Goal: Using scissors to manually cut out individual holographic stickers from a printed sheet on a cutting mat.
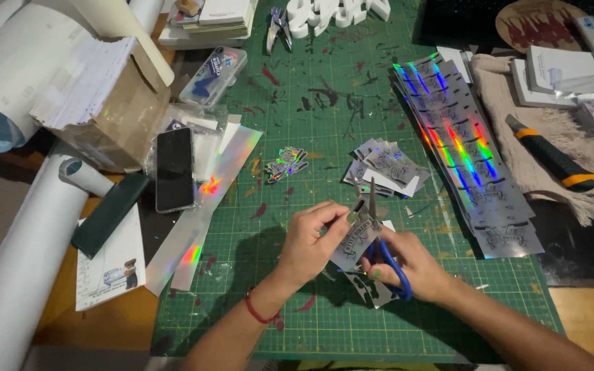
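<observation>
**Scissors meet holographic sticker over the cutting mat**

The left hand (pixel 311 242) pinches a small holographic sticker piece (pixel 355 242) between thumb and fingertips, fingers curled tight on its left edge. The right hand (pixel 407 264) has its fingers through the blue handles of the scissors (pixel 377 237), closed around them; the blades point toward 12 o'clock, nearly together, touching the piece's upper right edge. All of this sits low-centre over the green cutting mat (pixel 324 103). A pile of cut stickers (pixel 383 166) lies at 12 o'clock from the hands, a stack of holographic sheets (pixel 462 154) at 2 o'clock, a utility knife (pixel 551 154) beyond it, and a phone (pixel 174 168) at 10 o'clock.
</observation>
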